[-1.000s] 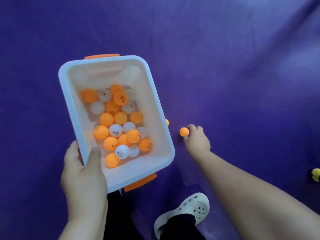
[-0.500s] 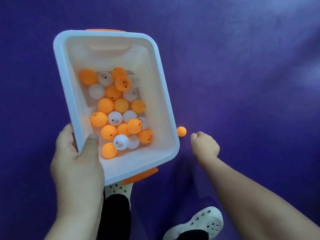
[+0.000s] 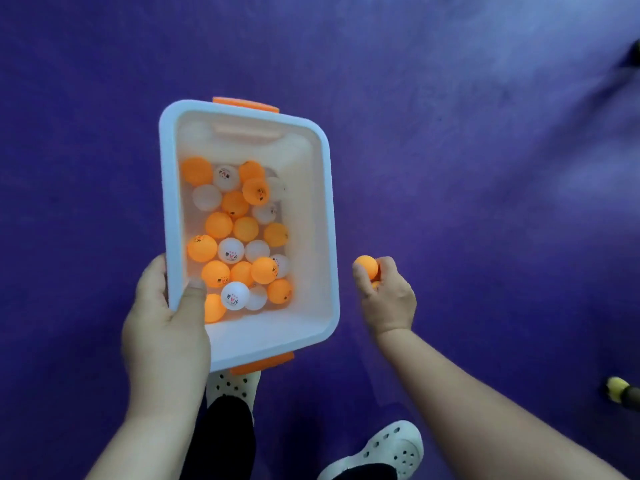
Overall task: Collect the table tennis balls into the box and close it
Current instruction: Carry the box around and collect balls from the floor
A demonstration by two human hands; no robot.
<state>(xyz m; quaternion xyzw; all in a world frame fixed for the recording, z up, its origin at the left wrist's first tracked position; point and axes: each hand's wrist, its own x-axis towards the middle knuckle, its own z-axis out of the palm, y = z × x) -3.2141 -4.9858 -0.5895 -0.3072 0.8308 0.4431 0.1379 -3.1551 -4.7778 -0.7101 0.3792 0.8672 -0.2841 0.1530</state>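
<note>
A white plastic box (image 3: 313,216) with orange latches hangs over the purple floor, lid off, with several orange and white table tennis balls (image 3: 242,237) inside. My left hand (image 3: 166,327) grips the box's near left rim, thumb inside. To the right of the box, my right hand (image 3: 389,299) pinches an orange ball (image 3: 366,266) at its fingertips. A second orange ball (image 3: 374,285) peeks out of the same hand's palm.
The purple floor (image 3: 485,168) spreads all around. My two feet in white perforated clogs (image 3: 388,448) stand below the box. A yellow and dark object (image 3: 618,389) lies at the right edge, and a dark shape (image 3: 633,53) sits in the top right corner.
My right hand has picked the orange ball off the floor and now holds it beside the box. The box has shifted in view.
</note>
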